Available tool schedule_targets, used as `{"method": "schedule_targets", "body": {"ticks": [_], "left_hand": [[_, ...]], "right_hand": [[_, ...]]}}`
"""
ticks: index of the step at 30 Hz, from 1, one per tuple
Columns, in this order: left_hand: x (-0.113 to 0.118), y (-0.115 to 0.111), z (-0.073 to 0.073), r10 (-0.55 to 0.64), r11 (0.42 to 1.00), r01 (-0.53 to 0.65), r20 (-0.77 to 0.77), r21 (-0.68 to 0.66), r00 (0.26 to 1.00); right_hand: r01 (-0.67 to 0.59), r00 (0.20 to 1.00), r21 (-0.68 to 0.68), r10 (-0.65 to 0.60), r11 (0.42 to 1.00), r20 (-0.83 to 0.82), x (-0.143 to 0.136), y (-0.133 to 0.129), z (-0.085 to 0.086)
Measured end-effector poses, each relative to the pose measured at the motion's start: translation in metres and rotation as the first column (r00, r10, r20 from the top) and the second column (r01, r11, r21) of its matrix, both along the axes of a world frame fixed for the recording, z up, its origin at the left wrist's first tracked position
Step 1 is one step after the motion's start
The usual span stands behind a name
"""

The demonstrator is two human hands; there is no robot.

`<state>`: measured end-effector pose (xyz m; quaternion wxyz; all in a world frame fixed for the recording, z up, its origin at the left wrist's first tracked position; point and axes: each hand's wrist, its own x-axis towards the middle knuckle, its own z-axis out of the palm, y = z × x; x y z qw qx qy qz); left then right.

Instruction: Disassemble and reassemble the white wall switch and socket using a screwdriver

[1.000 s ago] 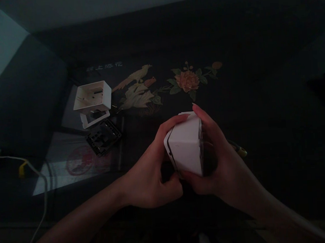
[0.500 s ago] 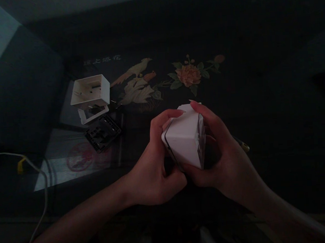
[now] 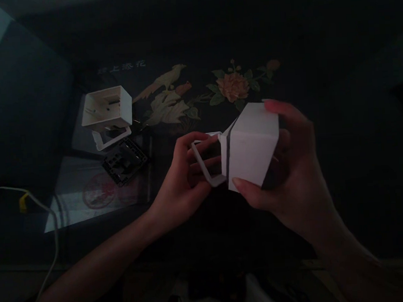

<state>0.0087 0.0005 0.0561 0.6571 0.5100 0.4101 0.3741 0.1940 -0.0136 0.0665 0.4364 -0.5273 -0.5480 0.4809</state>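
Observation:
My right hand [image 3: 297, 181] grips a white plastic wall-socket box [image 3: 251, 154], thumb on its near side and a fingertip at its top far corner. The box is tilted, and a dark seam separates its body from a white rim on the left. My left hand [image 3: 181, 184] is closed around a thin white square frame [image 3: 202, 163], with fingers showing through its opening. The frame stands off the box's left side at an angle. Whether it still touches the rim, I cannot tell. Poor light hides the box's far side.
At the left lie another white open box [image 3: 126, 107], a white frame [image 3: 114, 141] partly under it, and a black socket insert [image 3: 124, 161]. A white cable [image 3: 54, 224] with a yellow tag [image 3: 23, 203] runs along the left. The dark tabletop bears a bird-and-flower picture [image 3: 233, 86].
The box has moved up and right in my right hand and turned. The white frame now stands out from its left side in my left hand, which has shifted slightly left.

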Motion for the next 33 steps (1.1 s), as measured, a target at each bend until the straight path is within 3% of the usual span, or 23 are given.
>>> {"method": "schedule_targets", "body": {"ticks": [4,9,12,14,16,17,18,19,21,23,28,33], "left_hand": [[-0.001,0.0,0.003,0.01,1.0,-0.012,-0.052,-0.029,0.999],[-0.015,0.006,0.007,-0.086,0.995,0.089,0.045,-0.055,0.995],[-0.021,0.014,0.016,-0.053,0.996,0.056,0.042,-0.064,0.998],[-0.023,0.021,0.025,-0.009,1.0,0.008,-0.033,-0.016,0.999],[-0.025,0.029,0.033,0.012,0.991,0.015,-0.203,0.133,0.979],[-0.027,0.034,0.037,0.03,0.972,0.053,-0.342,0.23,0.939],[-0.028,0.039,0.039,0.062,0.939,0.126,-0.52,0.319,0.852],[-0.03,0.044,0.04,0.114,0.899,0.223,-0.691,0.378,0.714],[-0.033,0.053,0.037,0.224,0.833,0.413,-0.907,0.368,0.355],[-0.034,0.062,0.029,0.271,0.82,0.474,-0.947,0.32,0.172],[-0.036,0.087,0.01,0.333,0.811,0.506,-0.943,0.294,0.013],[-0.043,0.112,0.001,0.371,0.802,0.514,-0.928,0.304,-0.031]], "right_hand": [[-0.029,0.999,0.006,0.029,1.0,-0.028,-0.002,0.002,-0.006],[-0.009,0.973,-0.039,-0.001,0.999,-0.231,0.006,0.006,-0.006],[0.034,0.945,-0.048,-0.048,0.998,-0.322,0.013,0.007,-0.006],[0.044,0.918,-0.09,-0.076,0.995,-0.389,0.017,0.007,-0.005],[0.036,0.892,-0.138,-0.094,0.99,-0.442,0.018,0.005,-0.004],[0.025,0.885,-0.164,-0.098,0.986,-0.456,0.018,0.003,-0.003],[0.009,0.881,-0.188,-0.096,0.982,-0.463,0.017,0.001,-0.002],[-0.007,0.879,-0.211,-0.095,0.977,-0.468,0.016,-0.001,-0.001],[-0.036,0.862,-0.251,-0.097,0.967,-0.497,0.014,-0.004,-0.002],[-0.087,0.81,-0.265,-0.087,0.96,-0.58,0.011,-0.006,-0.004],[-0.27,0.652,-0.258,-0.021,0.928,-0.758,0.003,-0.001,-0.009],[-0.28,0.575,-0.238,-0.036,0.93,-0.818,-0.004,0.003,-0.009]]}}
